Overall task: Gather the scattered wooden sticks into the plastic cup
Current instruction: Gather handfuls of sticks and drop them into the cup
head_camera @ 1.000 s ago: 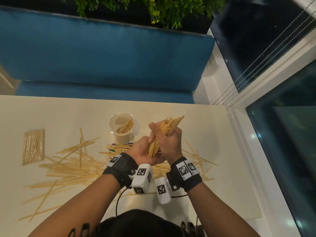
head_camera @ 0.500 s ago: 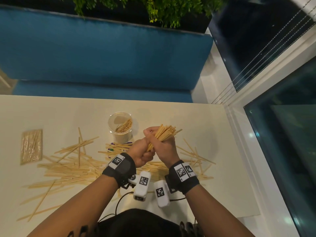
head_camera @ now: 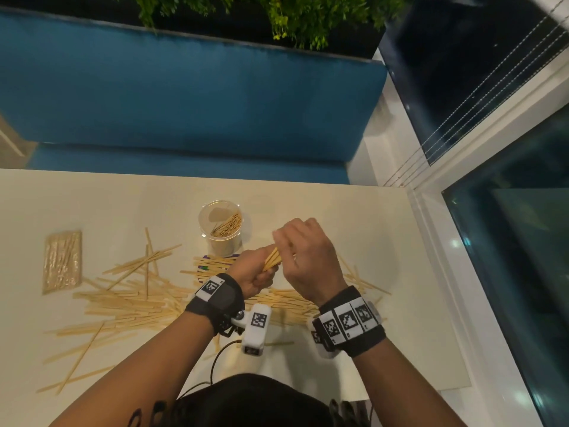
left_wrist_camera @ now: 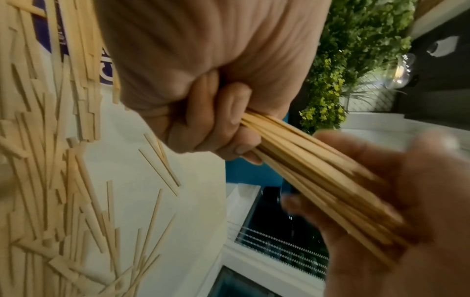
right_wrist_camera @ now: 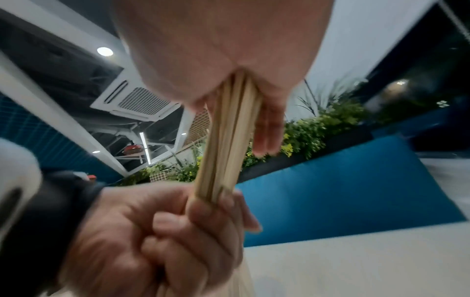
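Note:
A clear plastic cup stands upright on the cream table, with a few sticks leaning inside. Just right of it and nearer me, both hands hold one bundle of wooden sticks above the table. My left hand grips its near end in a fist. My right hand cups the far end, which lies across its palm with the thumb on one side and the fingers on the other. The stick tips are hidden under it.
Many loose sticks lie scattered across the table's left and middle, and some more to the right of my hands. A clear packet of sticks lies far left. A purple-printed paper lies under sticks near the cup. A blue bench lies beyond.
The bundle has dropped lower and tilted flatter. My right hand has slid up over its far end, so the tips no longer stick out. My left hand now grips the near end.

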A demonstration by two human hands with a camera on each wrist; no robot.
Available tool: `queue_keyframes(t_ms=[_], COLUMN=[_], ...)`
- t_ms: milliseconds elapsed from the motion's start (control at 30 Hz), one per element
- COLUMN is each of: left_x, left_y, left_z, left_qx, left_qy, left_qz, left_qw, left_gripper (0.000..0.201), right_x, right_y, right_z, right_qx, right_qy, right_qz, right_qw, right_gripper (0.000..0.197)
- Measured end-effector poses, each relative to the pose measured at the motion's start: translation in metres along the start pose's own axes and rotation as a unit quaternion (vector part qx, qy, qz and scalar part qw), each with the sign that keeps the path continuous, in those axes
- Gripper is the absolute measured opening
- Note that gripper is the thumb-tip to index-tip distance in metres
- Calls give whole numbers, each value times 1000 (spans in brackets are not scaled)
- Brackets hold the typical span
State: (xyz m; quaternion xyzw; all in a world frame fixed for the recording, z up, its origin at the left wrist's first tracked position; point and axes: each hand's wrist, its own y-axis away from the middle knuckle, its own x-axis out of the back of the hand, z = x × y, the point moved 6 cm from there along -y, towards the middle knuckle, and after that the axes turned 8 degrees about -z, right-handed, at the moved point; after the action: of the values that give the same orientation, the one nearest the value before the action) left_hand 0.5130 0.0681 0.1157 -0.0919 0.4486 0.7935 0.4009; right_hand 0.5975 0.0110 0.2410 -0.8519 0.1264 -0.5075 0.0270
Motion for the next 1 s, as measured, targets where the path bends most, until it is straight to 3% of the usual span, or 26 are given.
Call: queue_keyframes(t_ms=[100, 167, 300, 400, 500, 633, 733, 900, 1000], left_x=[12, 19, 22, 29, 32, 35, 37, 35, 41], left_y=[-2, -3, -5, -6, -4, -3, -5, -1, 0], left_z=[-4, -9, -20, -22, -25, -32, -28, -20, -20], left_qx=[25, 46, 84, 91, 78, 58, 2, -35, -18], left_qy=[6, 21, 28, 25, 67, 166, 218, 135, 48], left_qz=[-4, -10, -20, 19, 37, 47, 75, 94, 145], left_qw=[1000, 999, 996, 995, 994, 983, 973, 986, 988], left_gripper=[34, 32, 30, 22, 26, 33, 32, 31, 18], right_x=[-9, -11, -13, -17, -16, -22, -34, -40, -41], right_y=[1, 4, 8, 17, 25, 26, 23, 20, 13], right_z=[8, 13, 20, 40, 52, 50, 44, 43, 27], right_qx=[-13, -17, -106, -252, -319, -327, -321, -313, -253], right_qy=[5, -38, -100, -200, -247, -246, -201, -181, -121], right_qz=[-159, -215, -164, -126, -109, -107, -108, -93, -122], right_qw=[987, 976, 976, 938, 908, 906, 919, 928, 952], right_gripper=[25, 26, 19, 16, 13, 11, 12, 13, 18])
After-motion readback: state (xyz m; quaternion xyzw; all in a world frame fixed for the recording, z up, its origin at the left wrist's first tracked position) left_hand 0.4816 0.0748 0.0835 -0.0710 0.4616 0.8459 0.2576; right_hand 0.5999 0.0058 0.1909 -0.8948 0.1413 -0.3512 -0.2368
